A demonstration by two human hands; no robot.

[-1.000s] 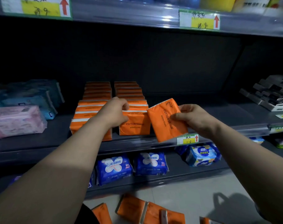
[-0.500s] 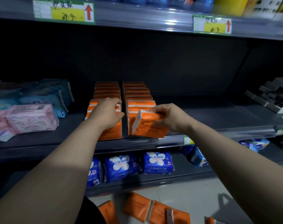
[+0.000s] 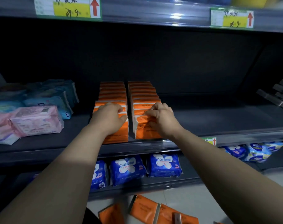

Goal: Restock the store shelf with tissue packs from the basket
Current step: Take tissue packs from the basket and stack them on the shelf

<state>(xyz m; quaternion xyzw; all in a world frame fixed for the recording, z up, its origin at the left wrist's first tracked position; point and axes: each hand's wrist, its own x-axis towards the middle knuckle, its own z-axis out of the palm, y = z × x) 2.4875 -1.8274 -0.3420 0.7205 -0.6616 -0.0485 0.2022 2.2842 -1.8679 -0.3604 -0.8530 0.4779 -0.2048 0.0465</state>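
Spare packs [image 3: 144, 210]: orange, lying flat on the floor well below both hands; no basket in view.
Blue packs [image 3: 128, 169]: on the lower shelf, under the forearms; not part of this job.
Shelf [image 3: 234, 120]: dark, with its front lip just below the wrists and bare space to the right of the right hand.
Left hand [image 3: 111, 118]: fingers curled over the tops of the foremost packs of the left row [image 3: 112, 91], apparently steadying them.
Right hand [image 3: 161, 120]: fingers hooked over the top edge of the front pack [image 3: 144, 131], thumb on its face, gripping it.
Front pack: orange, upright at the head of the right row [image 3: 142, 91], against the pack behind it and just inside the shelf lip.
Handling, by judgement: light, soft and film-wrapped, so it gives under a squeeze and may slip. It is not fragile. It is best pinched across the top edge or by its flat faces, then pushed back square so it does not tip forward.
Pink pack [image 3: 35, 121]: well left of the left hand.
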